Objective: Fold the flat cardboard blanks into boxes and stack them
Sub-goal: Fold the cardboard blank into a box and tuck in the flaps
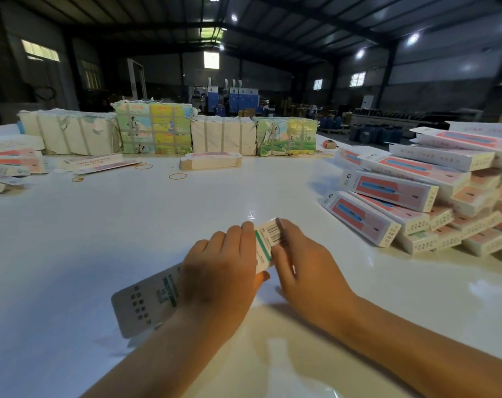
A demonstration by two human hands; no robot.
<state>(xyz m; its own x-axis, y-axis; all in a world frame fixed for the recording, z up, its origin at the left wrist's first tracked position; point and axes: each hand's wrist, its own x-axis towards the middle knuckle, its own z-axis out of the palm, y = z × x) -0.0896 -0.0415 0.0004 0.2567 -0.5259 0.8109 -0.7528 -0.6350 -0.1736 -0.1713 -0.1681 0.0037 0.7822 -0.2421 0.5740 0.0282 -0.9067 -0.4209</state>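
Left of the stack of folded boxes [433, 202], our left hand [218, 271] and right hand [304, 271] grip one box blank [146, 303], mid-fold; closing its far end seems next.

A glossy white table [129, 231] carries everything. Along its far edge stand four strapped bundles [155, 129] — two plain, two printed with pictures. In front of them lies a small banded stack of blanks [211, 162], with loose rubber bands [178, 176] near it. Flat blanks [11, 165] lie scattered at far left. On the right — a leaning pile of boxes [416, 202].
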